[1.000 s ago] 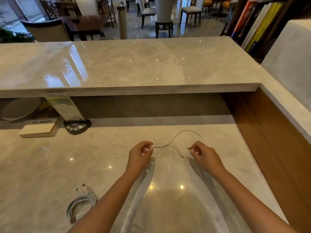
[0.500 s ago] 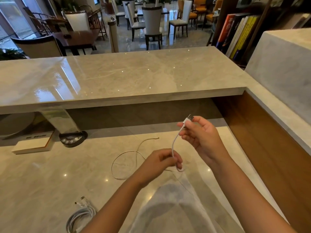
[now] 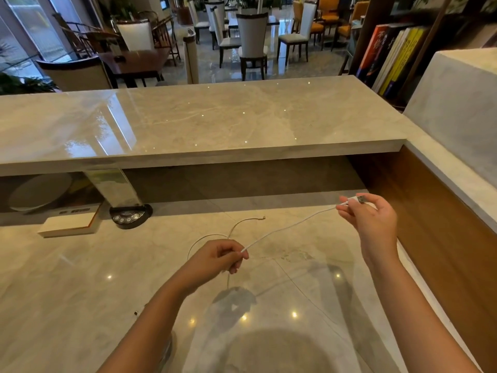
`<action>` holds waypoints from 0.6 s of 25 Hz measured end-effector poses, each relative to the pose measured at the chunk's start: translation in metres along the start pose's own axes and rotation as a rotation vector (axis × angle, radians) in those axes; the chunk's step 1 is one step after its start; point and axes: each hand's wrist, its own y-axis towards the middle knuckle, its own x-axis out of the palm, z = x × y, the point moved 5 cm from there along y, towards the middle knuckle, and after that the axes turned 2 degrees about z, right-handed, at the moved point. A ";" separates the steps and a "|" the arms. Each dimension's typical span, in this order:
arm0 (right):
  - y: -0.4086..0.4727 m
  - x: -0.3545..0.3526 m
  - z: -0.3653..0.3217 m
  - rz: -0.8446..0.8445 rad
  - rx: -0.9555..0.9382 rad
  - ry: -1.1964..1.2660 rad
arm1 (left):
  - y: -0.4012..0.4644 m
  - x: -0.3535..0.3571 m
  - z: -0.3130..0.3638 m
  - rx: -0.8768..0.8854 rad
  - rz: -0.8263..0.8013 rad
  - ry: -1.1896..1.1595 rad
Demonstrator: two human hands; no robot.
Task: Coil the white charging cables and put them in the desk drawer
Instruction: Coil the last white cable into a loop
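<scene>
Marble desk (image 3: 80, 278) w/ a raised counter (image 3: 188, 122) behind it; dining chairs (image 3: 252, 41) and books (image 3: 390, 52) further back. One view only, head cam.

Change vs half a sec ago: the hands were close together w/ a short upright bit of cable between them; now they're well apart and the white cable (image 3: 290, 227) runs nearly straight, slanting up from left to right. Right hand (image 3: 373, 219) has gone out to the right and up a little, left hand (image 3: 217, 257) has dropped twd the desk. Judging by that, the person is drawing the cable out straight, prob. to start a first loop. So coiling of this cable isn't begun yet, and no drawer is in view.

Hands: right hand pinches the USB plug end (image 3: 360, 199) btw thumb and fingers, metal tip poking out past them. Left hand's fingers are curled round the cable partway along.

Cable look: thin, white, limp. Behind the left hand the slack lies on the desk in a loose curve, and the small far connector (image 3: 261, 218) rests on the marble, apart from both hands. A short tail seems to hang below the left fist; hard to tell.

Also on the desk: white box (image 3: 67, 224) and a dark round base w/ buttons (image 3: 130, 216), far left.
</scene>
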 end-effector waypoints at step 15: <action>-0.083 0.065 0.005 -0.773 0.090 -0.401 | 0.018 0.047 0.033 0.281 -0.003 0.244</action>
